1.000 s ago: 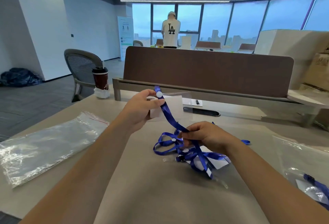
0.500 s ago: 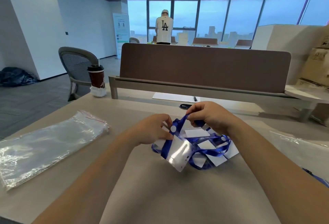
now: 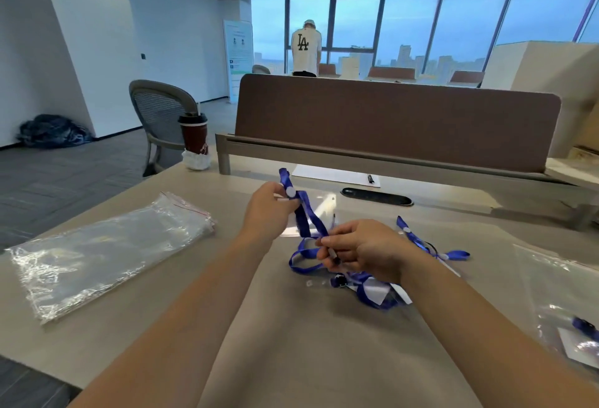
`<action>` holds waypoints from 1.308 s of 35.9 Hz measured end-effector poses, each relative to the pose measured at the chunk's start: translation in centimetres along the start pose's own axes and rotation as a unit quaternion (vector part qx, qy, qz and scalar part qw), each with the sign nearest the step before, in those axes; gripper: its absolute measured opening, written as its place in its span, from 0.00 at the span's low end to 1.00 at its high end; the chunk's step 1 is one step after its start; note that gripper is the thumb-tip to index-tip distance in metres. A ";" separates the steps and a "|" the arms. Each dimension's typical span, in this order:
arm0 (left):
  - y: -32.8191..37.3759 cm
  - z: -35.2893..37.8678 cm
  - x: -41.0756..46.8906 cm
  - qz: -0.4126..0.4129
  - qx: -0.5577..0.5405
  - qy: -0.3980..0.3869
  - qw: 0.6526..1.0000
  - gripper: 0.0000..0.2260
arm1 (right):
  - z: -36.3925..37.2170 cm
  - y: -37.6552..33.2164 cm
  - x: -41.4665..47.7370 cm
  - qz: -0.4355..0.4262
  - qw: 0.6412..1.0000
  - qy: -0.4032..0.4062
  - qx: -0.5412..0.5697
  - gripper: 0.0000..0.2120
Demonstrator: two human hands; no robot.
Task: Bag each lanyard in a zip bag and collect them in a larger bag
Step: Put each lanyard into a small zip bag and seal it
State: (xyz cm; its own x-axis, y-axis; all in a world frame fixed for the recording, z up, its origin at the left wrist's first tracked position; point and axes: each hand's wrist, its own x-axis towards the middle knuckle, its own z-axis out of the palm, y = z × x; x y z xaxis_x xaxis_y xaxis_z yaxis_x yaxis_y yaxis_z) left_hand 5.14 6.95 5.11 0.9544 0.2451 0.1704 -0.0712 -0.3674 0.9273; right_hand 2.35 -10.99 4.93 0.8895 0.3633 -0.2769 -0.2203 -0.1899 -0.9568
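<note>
Two hands worked over a beige desk (image 3: 162,326) when I checked the head view. Toward nine o'clock on that surface lay a flat stack of clear zip bags (image 3: 107,252) with red seal lines. At four o'clock a larger clear bag (image 3: 564,294) lay flat, its blue and white contents blurred. A brown partition (image 3: 389,122) closed the far edge at twelve o'clock, and a white sheet (image 3: 334,175) and a pen (image 3: 370,178) lay just before it. A lidded coffee cup (image 3: 193,133) stood at eleven o'clock, with a mesh-backed chair (image 3: 158,115) behind it. Beyond, I noted a person (image 3: 306,47) in a white shirt facing the windows (image 3: 405,28).

The lanyard (image 3: 306,216) was a blue ribbon strap with a round white snap (image 3: 290,193); a clear badge sleeve (image 3: 319,213) showed behind it. The left hand (image 3: 269,213) pinched the strap just beside the snap, raised off the desk. The right hand (image 3: 366,252) had its fingers curled round the same strap lower down, at centre. Under that hand a loose pile of further lanyards (image 3: 372,291) rested on the desk.
</note>
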 end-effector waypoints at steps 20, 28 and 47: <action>2.3 -3.3 -1.1 -0.013 -0.058 -0.300 0.952 0.12 | -4.5 0.2 -0.2 0.008 0.980 -0.188 -0.063 0.14; 2.6 -2.6 -1.3 0.032 0.073 -0.322 0.944 0.12 | -5.1 -1.0 -0.6 0.004 0.981 -0.186 -0.046 0.13; 1.1 -0.7 -1.9 0.091 0.156 -0.241 0.954 0.11 | -1.6 -0.9 -0.3 -0.150 0.952 0.094 -0.251 0.12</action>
State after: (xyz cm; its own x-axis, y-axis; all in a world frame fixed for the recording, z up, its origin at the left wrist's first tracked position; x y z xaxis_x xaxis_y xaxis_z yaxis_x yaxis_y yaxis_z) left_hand 3.04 6.74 6.02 0.9623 -0.2612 0.0761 -0.2300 -0.6314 0.7406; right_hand 2.89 -12.44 6.00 0.9484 0.3098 0.0676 0.2318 -0.5317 -0.8146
